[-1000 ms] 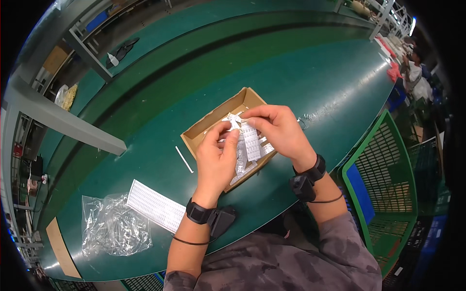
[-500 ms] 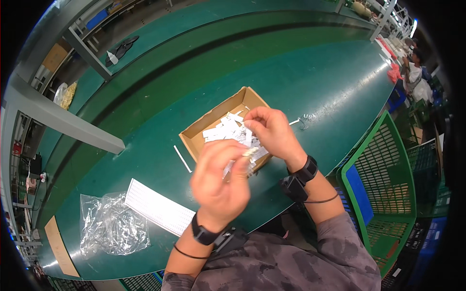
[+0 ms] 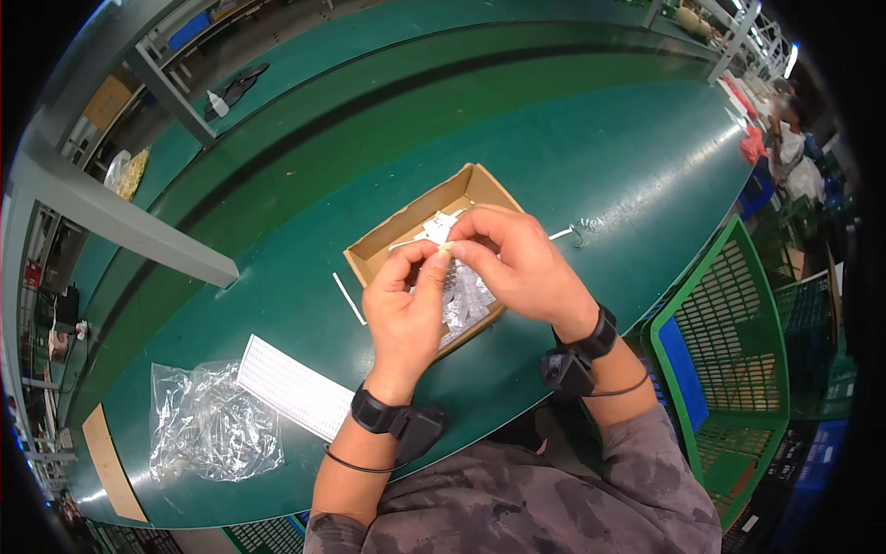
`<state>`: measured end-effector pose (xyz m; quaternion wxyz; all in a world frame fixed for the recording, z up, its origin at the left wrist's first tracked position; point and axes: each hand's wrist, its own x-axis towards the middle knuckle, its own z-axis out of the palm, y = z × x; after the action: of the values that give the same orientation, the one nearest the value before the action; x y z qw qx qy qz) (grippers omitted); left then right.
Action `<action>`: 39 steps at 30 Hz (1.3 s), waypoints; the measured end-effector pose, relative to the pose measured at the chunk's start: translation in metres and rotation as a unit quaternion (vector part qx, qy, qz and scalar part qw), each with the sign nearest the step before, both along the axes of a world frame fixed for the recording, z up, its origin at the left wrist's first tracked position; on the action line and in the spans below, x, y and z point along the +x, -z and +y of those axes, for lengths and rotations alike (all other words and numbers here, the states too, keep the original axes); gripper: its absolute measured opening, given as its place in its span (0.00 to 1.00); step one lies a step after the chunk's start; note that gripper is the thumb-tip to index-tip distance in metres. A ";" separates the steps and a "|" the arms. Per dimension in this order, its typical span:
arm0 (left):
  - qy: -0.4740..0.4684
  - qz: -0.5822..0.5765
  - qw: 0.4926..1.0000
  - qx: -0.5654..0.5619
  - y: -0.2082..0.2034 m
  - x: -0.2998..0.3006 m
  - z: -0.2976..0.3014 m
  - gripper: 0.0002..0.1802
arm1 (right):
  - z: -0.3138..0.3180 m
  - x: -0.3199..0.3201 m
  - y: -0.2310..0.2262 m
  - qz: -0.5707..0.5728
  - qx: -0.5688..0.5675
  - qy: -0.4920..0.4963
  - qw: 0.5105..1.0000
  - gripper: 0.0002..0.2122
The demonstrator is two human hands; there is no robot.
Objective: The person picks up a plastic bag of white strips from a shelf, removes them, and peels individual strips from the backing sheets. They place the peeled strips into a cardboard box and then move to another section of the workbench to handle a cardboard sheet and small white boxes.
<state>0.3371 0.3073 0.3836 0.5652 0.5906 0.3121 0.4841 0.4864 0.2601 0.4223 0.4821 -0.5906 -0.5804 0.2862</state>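
Note:
Above an open cardboard box (image 3: 397, 227), my two hands meet fingertip to fingertip. Both my left hand (image 3: 404, 309) and my right hand (image 3: 528, 263) pinch a small pale-yellow piece (image 3: 446, 249) between thumb and fingers; its kind is too small to make out. White paper slips (image 3: 437, 227) and small shiny pieces (image 3: 466, 297) lie in the box, partly hidden by my hands. To the lower left, a long white printed sheet (image 3: 297, 388) rests on the green table, overlapping a crumpled clear plastic bag (image 3: 217, 429).
Thin white strips (image 3: 349, 298) lie left of the box and at its right. A grey metal post (image 3: 138, 217) reaches the table at left. A flat cardboard piece (image 3: 113, 466) sits at the left edge. Green plastic baskets (image 3: 729, 369) stand at my right.
My left hand has moved up and forward, bringing the small piece to my right fingertips. My right hand has shifted slightly down and left, and its fingers now pinch the piece.

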 end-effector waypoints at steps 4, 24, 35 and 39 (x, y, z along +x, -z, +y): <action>-0.145 0.096 0.928 0.329 0.000 0.001 0.002 0.06 | -0.004 -0.007 0.004 0.012 0.028 0.021 0.999 0.05; -0.140 0.199 0.933 0.265 -0.004 -0.075 -0.021 0.29 | 0.003 -0.039 0.008 -0.238 0.079 0.178 0.951 0.08; -0.267 0.186 0.931 -0.163 0.048 -0.260 -0.075 0.29 | -0.034 -0.203 0.073 -0.300 0.013 -0.238 0.923 0.32; -0.229 0.040 0.940 -0.252 0.039 -0.261 -0.068 0.36 | -0.040 -0.200 0.078 -0.334 -0.002 -0.243 0.911 0.33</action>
<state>0.0758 0.2389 0.3448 0.5563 0.3609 0.5730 0.4816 0.2863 0.2204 0.3440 0.1745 -0.4934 -0.8325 0.1820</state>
